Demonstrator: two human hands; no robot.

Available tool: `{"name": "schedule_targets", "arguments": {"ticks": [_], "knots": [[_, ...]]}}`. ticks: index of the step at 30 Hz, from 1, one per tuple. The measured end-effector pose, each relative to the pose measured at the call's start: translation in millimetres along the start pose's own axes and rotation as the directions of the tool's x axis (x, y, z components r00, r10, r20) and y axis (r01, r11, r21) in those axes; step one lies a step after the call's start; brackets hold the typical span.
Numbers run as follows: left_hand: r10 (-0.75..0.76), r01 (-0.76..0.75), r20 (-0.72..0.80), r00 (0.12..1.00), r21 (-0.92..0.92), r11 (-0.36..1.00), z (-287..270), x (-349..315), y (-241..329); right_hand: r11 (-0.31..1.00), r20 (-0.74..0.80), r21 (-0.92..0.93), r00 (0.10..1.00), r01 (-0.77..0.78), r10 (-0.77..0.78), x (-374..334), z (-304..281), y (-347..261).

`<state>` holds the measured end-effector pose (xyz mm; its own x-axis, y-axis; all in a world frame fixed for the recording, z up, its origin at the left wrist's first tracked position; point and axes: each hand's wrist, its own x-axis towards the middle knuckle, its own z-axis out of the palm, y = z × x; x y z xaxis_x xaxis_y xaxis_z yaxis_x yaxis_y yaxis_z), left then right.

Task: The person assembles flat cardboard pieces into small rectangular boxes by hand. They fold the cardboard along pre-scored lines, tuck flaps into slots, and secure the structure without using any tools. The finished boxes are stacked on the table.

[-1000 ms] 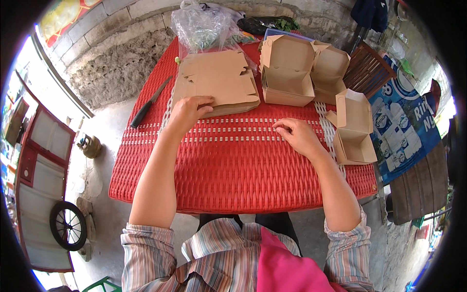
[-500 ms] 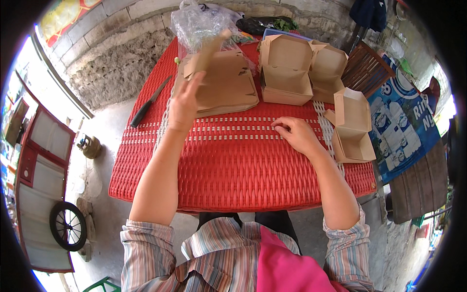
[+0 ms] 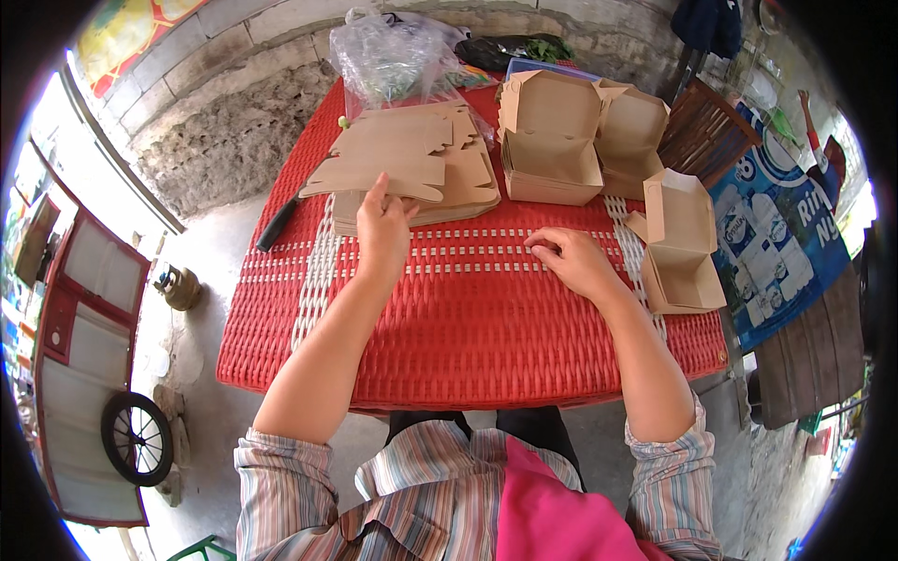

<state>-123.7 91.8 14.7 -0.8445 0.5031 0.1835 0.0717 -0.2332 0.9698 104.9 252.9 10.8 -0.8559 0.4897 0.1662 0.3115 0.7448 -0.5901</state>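
My left hand (image 3: 385, 229) grips the near edge of a flat brown cardboard box blank (image 3: 383, 154), its index finger lying over the top. That blank slants across a stack of flat box blanks (image 3: 472, 178), sticking out past the stack's left side. On the red woven table (image 3: 486, 327), my right hand (image 3: 572, 257) rests with its fingers loosely curled and nothing visible in them. Right of it stands a folded box (image 3: 683, 280) with its lid up. Farther back are a stack of open boxes (image 3: 552, 173) and another open box (image 3: 631, 140).
A black-handled knife (image 3: 276, 222) lies left of the blanks, its blade partly covered. Behind them sit a clear plastic bag (image 3: 388, 61) and a black bag (image 3: 500, 49) with greens. A wooden chair (image 3: 706, 131) and a blue banner (image 3: 762, 234) flank the table's right side.
The blank in my left hand has come down from a raised, edge-on position to lie flatter over the stack, partly covering the knife. My left hand moved nearer and slightly right; my right hand stays put.
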Motion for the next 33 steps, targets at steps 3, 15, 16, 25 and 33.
{"name": "schedule_targets", "arguments": {"ticks": [3,15,16,25,33], "knots": [[-0.024,0.009,0.095,0.995,0.156,0.988,6,-11,7,1.0,0.003,0.003,1.0,-0.01,0.01,0,0,-1],[0.21,-0.439,0.385,0.899,0.785,0.437,-41,14,20,0.999,0.006,0.041,1.0,-0.007,0.007,-1,-1,2],[0.358,-0.576,0.474,0.804,0.77,0.274,-49,18,18,0.999,0.001,0.049,1.0,0.008,-0.008,-1,1,4],[0.004,-0.5,0.523,0.852,0.812,0.301,-51,19,27,0.932,-0.117,-0.225,0.942,0.283,-0.314,9,11,1],[0.08,-0.538,0.563,0.823,0.724,0.433,-67,30,19,0.744,-0.192,-0.427,0.753,0.514,-0.63,72,52,-52]]}}
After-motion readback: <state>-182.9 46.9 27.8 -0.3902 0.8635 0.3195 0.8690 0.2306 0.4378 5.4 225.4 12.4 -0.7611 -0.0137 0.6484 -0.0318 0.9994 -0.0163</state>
